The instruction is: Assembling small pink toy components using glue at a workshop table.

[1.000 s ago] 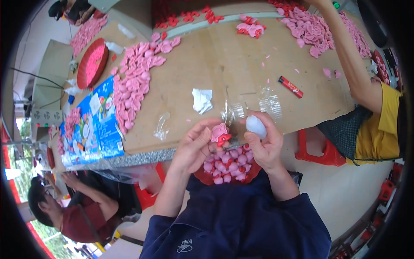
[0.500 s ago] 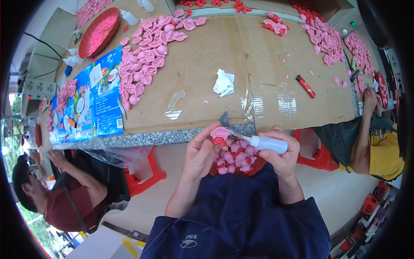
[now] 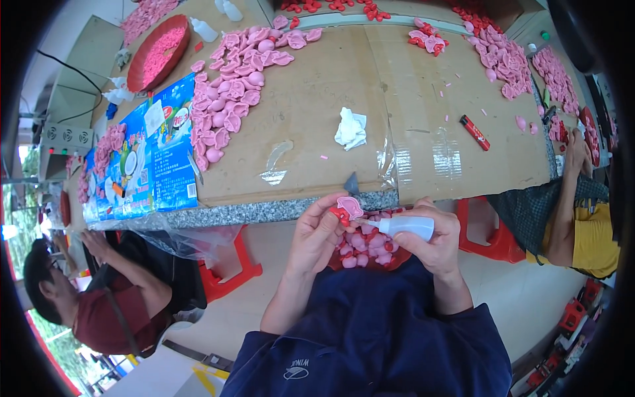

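Between the fingertips of my left hand (image 3: 313,233) is a small pink plastic part (image 3: 350,206) with a raised rim, joined to or held against a red piece (image 3: 340,216). My right hand (image 3: 436,239) is wrapped round a white squeeze bottle (image 3: 409,227), lying nearly level. Its thin nozzle points left, close to the red piece; whether it touches cannot be made out. Below both hands, at my lap, a red bowl (image 3: 383,265) holds many pink and red parts (image 3: 368,247). A dark pointed blade (image 3: 352,183) sticks out at the table edge just beyond my left fingers.
The cardboard-covered table (image 3: 297,132) bears a crumpled white tissue (image 3: 351,129), a red marker-like stick (image 3: 475,133) and heaps of pink parts (image 3: 228,99). A red basin (image 3: 159,53) stands far left. One person (image 3: 106,298) sits left, another (image 3: 582,231) right.
My left hand has turned the pink and red part to a tilt. The bottle's nozzle now sits lower beside it. The whole view has shifted slightly.
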Motion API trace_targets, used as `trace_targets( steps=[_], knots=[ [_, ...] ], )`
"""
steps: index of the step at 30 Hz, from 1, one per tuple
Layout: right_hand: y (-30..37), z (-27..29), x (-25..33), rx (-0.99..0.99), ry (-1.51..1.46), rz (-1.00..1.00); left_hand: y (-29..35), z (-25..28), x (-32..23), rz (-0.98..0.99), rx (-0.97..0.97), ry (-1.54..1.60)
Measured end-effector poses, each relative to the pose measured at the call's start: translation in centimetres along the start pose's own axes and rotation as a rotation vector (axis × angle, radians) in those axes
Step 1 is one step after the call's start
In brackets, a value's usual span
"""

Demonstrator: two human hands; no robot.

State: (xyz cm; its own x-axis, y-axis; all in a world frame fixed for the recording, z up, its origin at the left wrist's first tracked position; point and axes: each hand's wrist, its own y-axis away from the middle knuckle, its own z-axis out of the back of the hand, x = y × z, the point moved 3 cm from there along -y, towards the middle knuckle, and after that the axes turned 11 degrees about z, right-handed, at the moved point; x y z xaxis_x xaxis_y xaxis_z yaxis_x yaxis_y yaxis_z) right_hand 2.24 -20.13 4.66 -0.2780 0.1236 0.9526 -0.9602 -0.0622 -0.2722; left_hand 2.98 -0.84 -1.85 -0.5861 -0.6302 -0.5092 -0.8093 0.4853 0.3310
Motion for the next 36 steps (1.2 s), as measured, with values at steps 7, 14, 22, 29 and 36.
trace_targets(
  steps=[7,14,22,29,36],
  knots=[
    [-0.1,-0.03,-0.05,0.022,0.034,0.005,-0.15,-0.18,-0.04,0.003,0.013,-0.013],
    [-0.05,0.22,0.28,0.023,0.056,-0.009,0.05,-0.05,0.07,0.018,-0.012,-0.004],
    [-0.31,0.23,0.55,0.015,0.058,0.038,-0.09,-0.23,0.15,0.033,0.002,0.028],
    [-0.23,0.4,0.58,0.002,0.061,0.017,-0.14,-0.2,0.17,0.041,0.012,0.027],
    [-0.48,0.47,0.54,-0.03,0.047,0.03,0.02,-0.59,0.17,0.063,0.055,0.046]
  ],
)
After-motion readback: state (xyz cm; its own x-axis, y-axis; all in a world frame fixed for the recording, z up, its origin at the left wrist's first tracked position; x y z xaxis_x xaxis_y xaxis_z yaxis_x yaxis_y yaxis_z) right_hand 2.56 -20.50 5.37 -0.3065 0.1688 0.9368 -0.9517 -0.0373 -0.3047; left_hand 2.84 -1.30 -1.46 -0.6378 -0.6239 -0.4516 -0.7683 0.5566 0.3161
